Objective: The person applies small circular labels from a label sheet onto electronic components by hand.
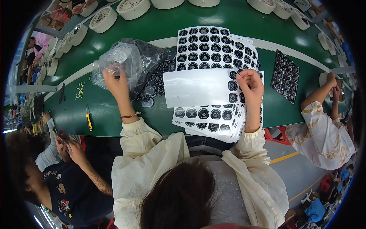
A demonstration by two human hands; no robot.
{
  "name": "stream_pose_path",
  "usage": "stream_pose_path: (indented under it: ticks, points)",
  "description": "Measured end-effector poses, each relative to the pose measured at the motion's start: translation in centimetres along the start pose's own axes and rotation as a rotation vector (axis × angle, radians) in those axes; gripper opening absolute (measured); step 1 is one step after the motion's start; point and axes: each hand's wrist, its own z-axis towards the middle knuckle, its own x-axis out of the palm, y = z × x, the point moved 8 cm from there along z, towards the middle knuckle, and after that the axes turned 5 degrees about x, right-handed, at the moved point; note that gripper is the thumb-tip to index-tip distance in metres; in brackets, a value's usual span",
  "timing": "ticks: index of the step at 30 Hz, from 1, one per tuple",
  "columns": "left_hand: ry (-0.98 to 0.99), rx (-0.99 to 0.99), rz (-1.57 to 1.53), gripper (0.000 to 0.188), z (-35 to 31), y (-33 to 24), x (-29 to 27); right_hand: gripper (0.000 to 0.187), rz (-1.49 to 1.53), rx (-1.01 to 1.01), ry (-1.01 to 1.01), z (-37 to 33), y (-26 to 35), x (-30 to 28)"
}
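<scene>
Along the green table (72, 116) are round white housings (133, 9) and co-workers (326, 133); the right hand (249, 82) pinches a sticker sheet (198, 89); the left hand (115, 80) touches a plastic bag (139, 57), grip unclear.

I can see a loose cream fabric zip jacket (263, 202) with gathered cuffs (253, 135), a light-flecked grey top (230, 194) and a thin brown bracelet (128, 116)

Factory workshop: long green bench (110, 114), row of round white housings (133, 8), people (324, 137) alongside.
</scene>
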Motion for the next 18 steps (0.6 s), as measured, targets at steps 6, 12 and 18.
stream_pose_path:
  ticks: [6,12,18]
  points:
    - [0.051,-0.169,-0.123,0.019,-0.6,1.8,0.7,0.011,0.043,0.03,-0.024,0.1,-0.4,-0.2]
    - [0.044,-0.188,-0.17,0.018,-0.6,1.9,0.9,0.01,0.081,0.091,-0.064,0.3,-0.6,-0.4]
    - [0.037,-0.143,-0.157,0.019,-0.6,2.0,0.9,0.009,-0.009,0.157,-0.04,0.7,-0.7,0.1]
